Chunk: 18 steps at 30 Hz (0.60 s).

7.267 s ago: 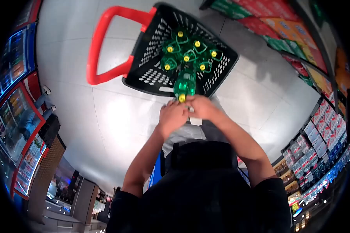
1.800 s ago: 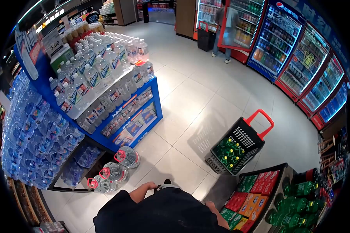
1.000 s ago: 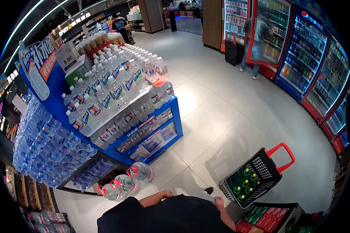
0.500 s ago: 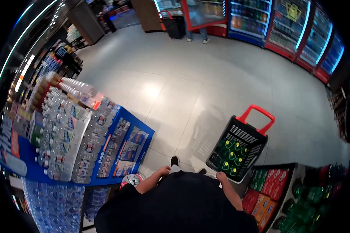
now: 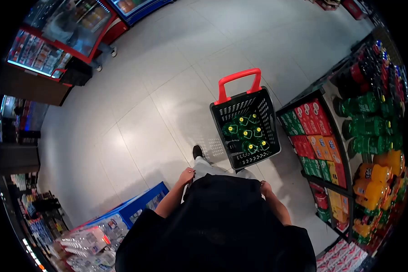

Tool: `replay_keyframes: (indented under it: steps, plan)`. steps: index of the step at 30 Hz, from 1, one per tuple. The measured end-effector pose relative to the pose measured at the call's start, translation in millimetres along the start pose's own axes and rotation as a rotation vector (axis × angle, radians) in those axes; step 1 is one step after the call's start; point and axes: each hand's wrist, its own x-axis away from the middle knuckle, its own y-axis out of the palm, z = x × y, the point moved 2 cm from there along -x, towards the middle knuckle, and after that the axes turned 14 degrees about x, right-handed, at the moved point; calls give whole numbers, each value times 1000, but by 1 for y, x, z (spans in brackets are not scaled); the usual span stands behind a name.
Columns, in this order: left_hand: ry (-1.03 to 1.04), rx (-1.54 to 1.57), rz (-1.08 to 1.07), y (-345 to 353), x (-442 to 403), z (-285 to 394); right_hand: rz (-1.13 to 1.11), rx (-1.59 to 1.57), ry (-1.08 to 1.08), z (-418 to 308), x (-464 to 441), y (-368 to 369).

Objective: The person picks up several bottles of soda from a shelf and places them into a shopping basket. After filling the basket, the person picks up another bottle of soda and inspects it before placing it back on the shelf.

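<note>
My left hand [image 5: 187, 175] hangs beside the light grey trousers with its fingers curled; nothing shows in it. My right hand [image 5: 265, 187], at the hem of the dark shirt [image 5: 222, 213], is also closed, and its fingers are partly hidden. Neither hand touches the black shopping basket [image 5: 272, 113] standing on the floor ahead, just right of my feet. Its red handle [image 5: 239, 77] is raised. Inside are several green bottles [image 5: 245, 134] with yellow caps. One dark shoe [image 5: 197, 152] shows in front of me.
A shelf rack on the right holds drink cartons [image 5: 319, 131], green bottles [image 5: 371, 122] and orange bottles [image 5: 371, 179]. At lower left stands a blue display [image 5: 143, 204] with clear bottles [image 5: 88, 242]. A person [image 5: 108, 51] is behind an open fridge door at upper left, near a dark basket [image 5: 77, 72].
My view has turned right, so the basket and right rack now sit further left and the fridges have slid to the upper left. Both hands stay low and closed.
</note>
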Motion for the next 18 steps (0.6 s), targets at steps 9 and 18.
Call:
replay_keyframes:
  steps: [9, 18]
  plan:
    - [421, -1329, -617, -144, -165, 40, 90, -716, 288, -217, -18, -35]
    - [181, -588, -484, -32, -159, 158, 99, -485, -44, -235, -7, -40]
